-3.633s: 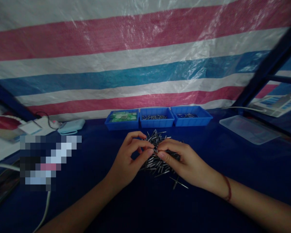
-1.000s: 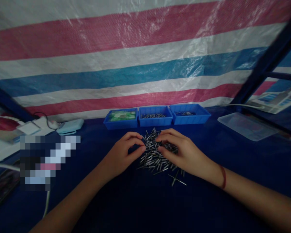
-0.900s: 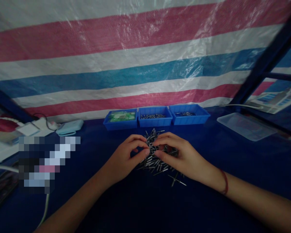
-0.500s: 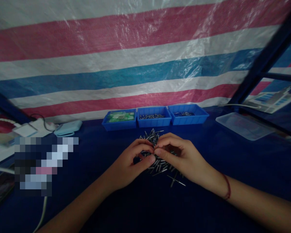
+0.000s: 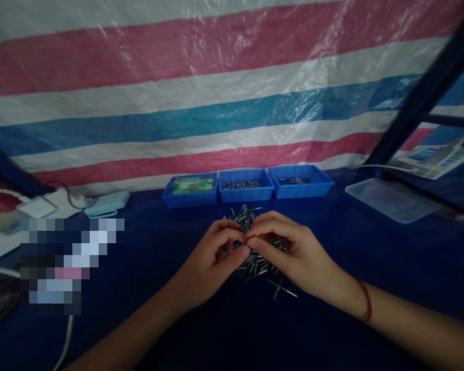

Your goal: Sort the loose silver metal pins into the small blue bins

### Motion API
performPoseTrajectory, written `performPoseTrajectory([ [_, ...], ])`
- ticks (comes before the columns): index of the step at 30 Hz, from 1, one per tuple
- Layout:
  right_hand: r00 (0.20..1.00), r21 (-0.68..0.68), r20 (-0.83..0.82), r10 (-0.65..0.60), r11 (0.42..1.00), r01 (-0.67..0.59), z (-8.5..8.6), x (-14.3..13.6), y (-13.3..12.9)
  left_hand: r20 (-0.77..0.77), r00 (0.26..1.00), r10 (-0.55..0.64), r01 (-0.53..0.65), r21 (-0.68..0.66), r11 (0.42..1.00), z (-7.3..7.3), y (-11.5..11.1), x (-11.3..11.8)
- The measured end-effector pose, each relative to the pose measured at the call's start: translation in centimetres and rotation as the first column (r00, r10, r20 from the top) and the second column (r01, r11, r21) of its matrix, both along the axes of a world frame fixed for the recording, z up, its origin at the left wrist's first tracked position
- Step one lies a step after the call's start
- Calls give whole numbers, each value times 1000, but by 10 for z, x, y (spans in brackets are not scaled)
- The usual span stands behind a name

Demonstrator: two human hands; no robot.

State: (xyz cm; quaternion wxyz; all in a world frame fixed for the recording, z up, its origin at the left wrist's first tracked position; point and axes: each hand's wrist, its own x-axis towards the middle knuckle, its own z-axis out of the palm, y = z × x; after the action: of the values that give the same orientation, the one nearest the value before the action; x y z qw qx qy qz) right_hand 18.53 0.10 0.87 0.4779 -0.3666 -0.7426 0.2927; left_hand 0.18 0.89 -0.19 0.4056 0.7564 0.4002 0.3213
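Observation:
Over a pile of silvery pop rivets (image 5: 255, 264) on the dark blue table, my two hands meet fingertip to fingertip. My left hand (image 5: 220, 260) is closed in a pinch, its thumb and fingers pointing right. Against it, my right hand (image 5: 288, 245) is pinched too, thumb and index finger together. Whatever sits between the fingertips is too small and hidden to make out. In front of my right hand two loose rivets (image 5: 282, 288) lie crossed, apart from the pile.
Behind the pile stand three blue bins in a row: a left bin (image 5: 170, 200) with green-and-clear packets, a middle bin (image 5: 245, 195) and a right bin (image 5: 305, 191) with rivets. A translucent lid (image 5: 390, 201) lies right; a light-blue case (image 5: 107, 204) and cables lie left.
The hands stay joined over the pile with only slight finger shifts. The left fingers have curled a little differently. The view has tilted very slightly.

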Motion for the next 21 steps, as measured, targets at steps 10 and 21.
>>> performPoseTrajectory([
  [10, 999, 1, 36, 25, 1000, -25, -2, 0, 1, -13, 985, 173, -164, 248, 955, 5, -3, -1],
  [21, 989, 26, 120, 82, 996, -86, -2, -2, 2, -1, 980, 199, -183, 381, 906, 5, -6, -1],
])
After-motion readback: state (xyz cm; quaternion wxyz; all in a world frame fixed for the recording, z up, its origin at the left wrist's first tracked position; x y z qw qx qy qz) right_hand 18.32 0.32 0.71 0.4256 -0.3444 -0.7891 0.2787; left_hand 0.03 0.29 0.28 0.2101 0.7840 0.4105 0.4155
